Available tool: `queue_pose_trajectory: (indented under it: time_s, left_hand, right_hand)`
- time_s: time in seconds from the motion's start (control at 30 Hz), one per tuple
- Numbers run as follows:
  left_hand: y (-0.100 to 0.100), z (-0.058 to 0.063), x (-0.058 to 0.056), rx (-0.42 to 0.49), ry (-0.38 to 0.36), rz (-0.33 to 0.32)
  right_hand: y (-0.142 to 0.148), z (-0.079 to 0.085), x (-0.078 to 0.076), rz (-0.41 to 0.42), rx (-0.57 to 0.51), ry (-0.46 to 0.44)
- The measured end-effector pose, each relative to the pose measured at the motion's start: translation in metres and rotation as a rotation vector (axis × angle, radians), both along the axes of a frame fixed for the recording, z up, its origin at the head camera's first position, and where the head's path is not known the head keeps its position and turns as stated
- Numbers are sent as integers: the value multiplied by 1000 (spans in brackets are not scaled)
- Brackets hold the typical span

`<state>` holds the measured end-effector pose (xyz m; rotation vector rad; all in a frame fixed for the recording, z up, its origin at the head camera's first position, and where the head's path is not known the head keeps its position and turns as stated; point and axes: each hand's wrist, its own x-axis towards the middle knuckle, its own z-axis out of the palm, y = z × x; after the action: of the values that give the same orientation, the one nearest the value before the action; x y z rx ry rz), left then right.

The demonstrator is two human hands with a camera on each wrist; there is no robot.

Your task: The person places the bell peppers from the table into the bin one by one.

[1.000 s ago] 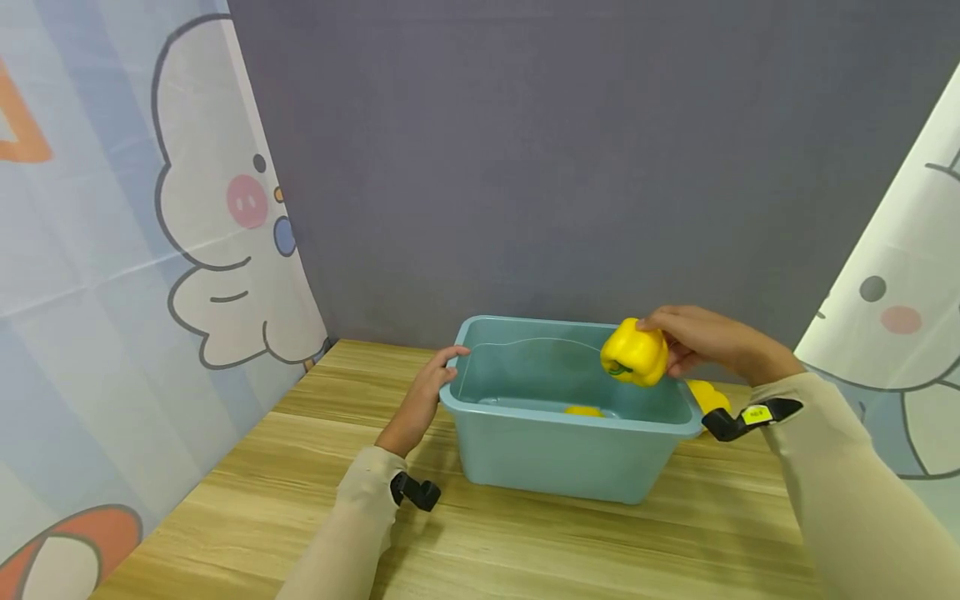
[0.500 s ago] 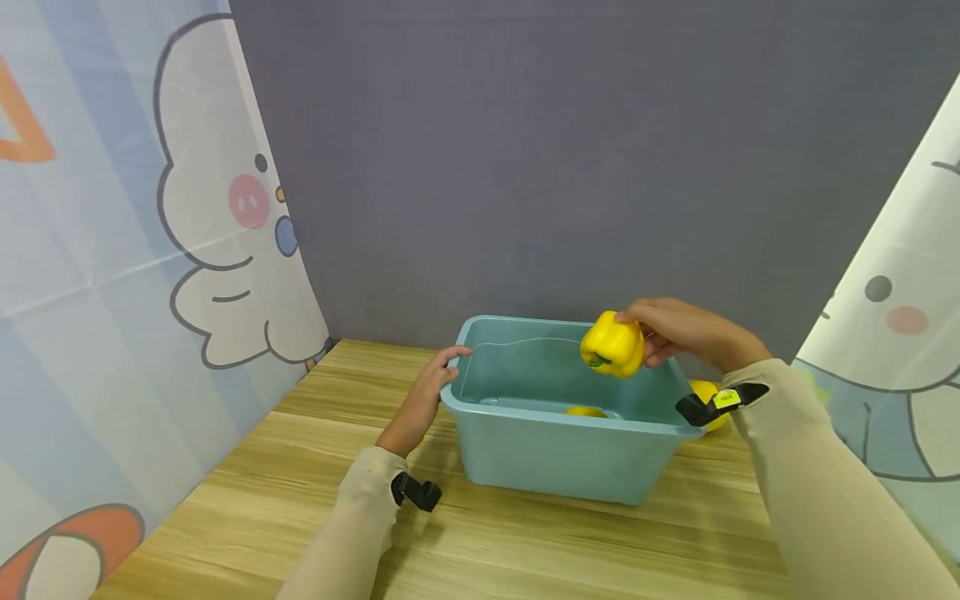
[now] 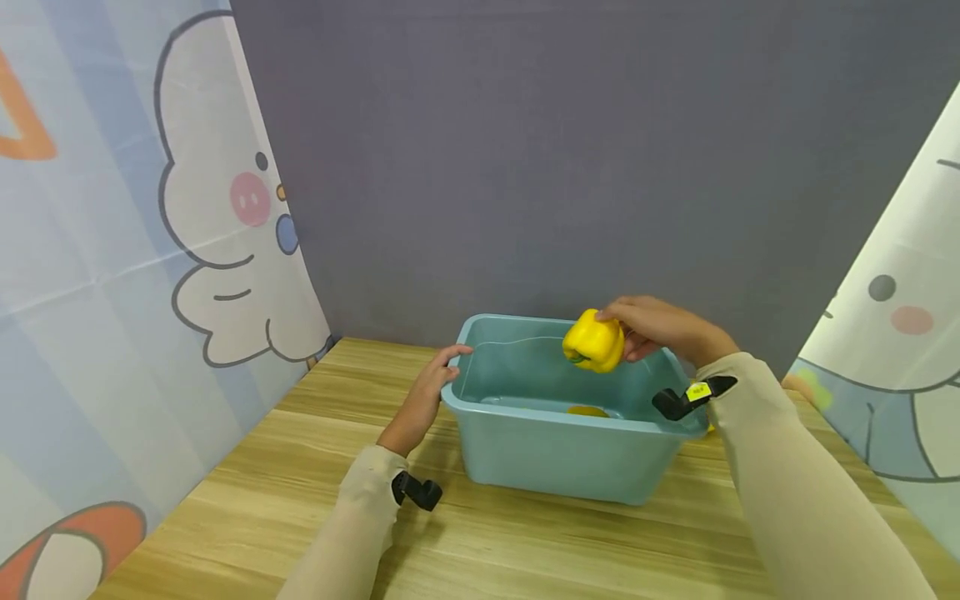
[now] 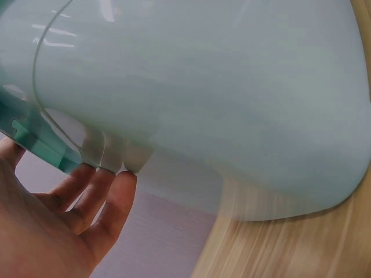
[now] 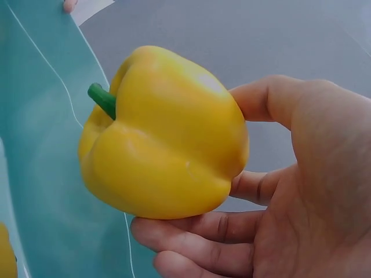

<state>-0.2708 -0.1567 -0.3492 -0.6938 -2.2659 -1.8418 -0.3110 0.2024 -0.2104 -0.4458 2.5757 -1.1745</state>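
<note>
A yellow bell pepper (image 3: 593, 341) with a green stem is held by my right hand (image 3: 660, 327) over the open top of a teal plastic tub (image 3: 562, 458). In the right wrist view, thumb and fingers grip the bell pepper (image 5: 168, 139) from its blunt end, the stem pointing left. My left hand (image 3: 424, 396) holds the tub's left rim. The left wrist view shows its fingers (image 4: 119, 202) against the tub's wall (image 4: 203, 104). Inside the tub lies another yellow thing (image 3: 588, 411), mostly hidden by the front wall.
The tub stands on a wood-grain table (image 3: 540, 550) before a grey backdrop (image 3: 525, 167). Just past the tub's right end shows a sliver of something yellow (image 3: 711, 427), mostly hidden by the tub and right arm. Cartoon-printed curtains (image 3: 105, 250) hang at both sides.
My right hand has carried the yellow bell pepper leftward and slightly up, from near the tub's right end toward its middle. My left hand stays at the left rim.
</note>
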Motion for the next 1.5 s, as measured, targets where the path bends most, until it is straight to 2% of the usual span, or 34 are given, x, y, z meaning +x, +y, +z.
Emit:
queue_pose_trajectory:
  time_s: [0.27, 0.5, 0.77, 1.33, 1.5]
  left_hand:
    - [-2, -3, 1, -6, -6, 2]
    - [-1, -3, 0, -1, -10, -12]
    - [-1, -3, -1, -7, -8, 2]
    - [0, -2, 0, -7, 3, 14]
    - [1, -1, 0, -5, -1, 18]
  right_hand:
    - [-13, 2, -6, 8, 86, 25]
    - [-20, 4, -10, 57, 132, 85]
    - [-28, 5, -14, 96, 120, 132]
    - [-41, 1, -17, 129, 145, 128]
    - [-41, 2, -15, 134, 83, 116]
